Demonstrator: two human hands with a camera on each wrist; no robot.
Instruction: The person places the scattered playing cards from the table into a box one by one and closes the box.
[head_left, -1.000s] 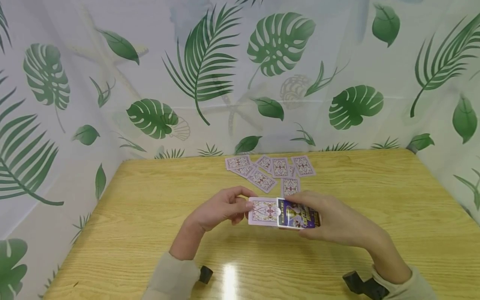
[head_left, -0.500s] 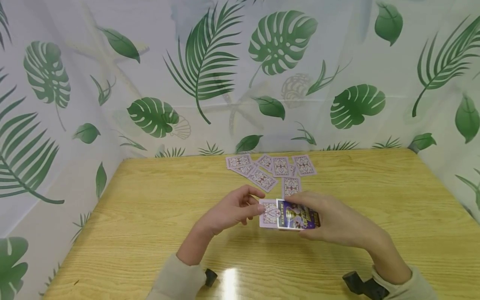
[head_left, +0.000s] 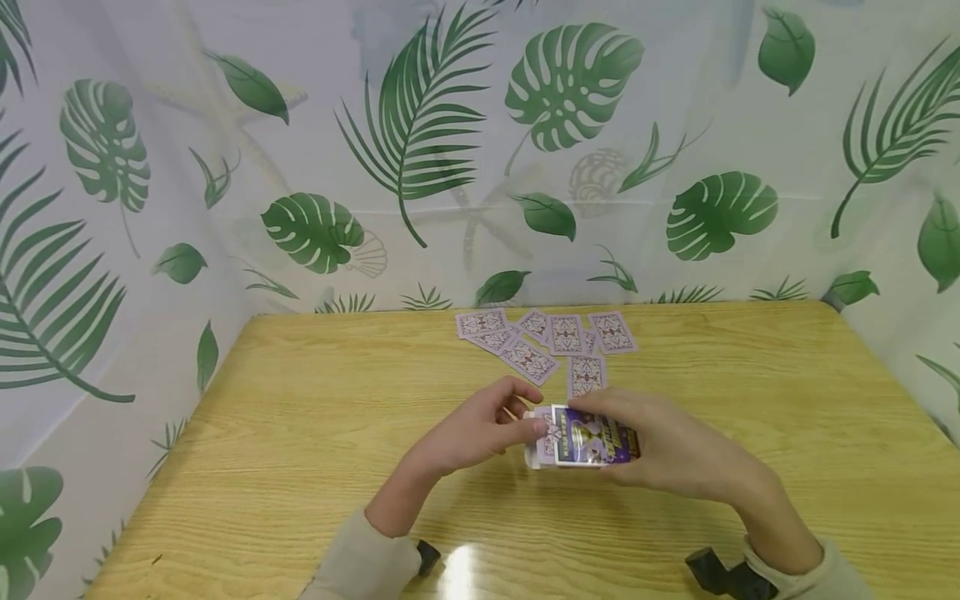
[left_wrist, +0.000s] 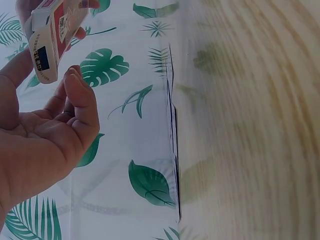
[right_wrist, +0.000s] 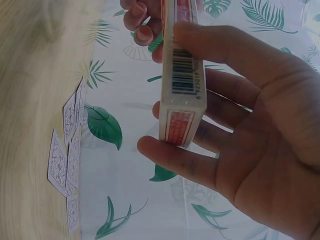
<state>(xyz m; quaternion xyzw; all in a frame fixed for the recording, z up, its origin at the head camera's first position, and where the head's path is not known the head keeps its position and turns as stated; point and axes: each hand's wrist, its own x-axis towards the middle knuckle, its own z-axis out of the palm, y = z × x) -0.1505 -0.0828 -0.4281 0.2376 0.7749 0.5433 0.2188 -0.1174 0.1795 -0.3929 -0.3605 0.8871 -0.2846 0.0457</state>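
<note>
My right hand grips a playing-card box with a purple and gold front, thumb on one narrow side and fingers on the other. Its barcode side faces the right wrist camera. From the box's open left end a short strip of playing cards sticks out, pink-edged backs up. My left hand has its thumb against those cards, while its other fingers bend loosely, apart from the box. In the left wrist view the white end flap hangs open near the thumb.
Several playing cards lie face down, partly overlapping, at the back of the wooden table. One more card lies just behind the box. A leaf-print cloth stands around the table's back and sides.
The cards have slid rightward into the box, from about half sticking out to a short strip. My left hand has moved right with them; the right hand has stayed nearly still.
</note>
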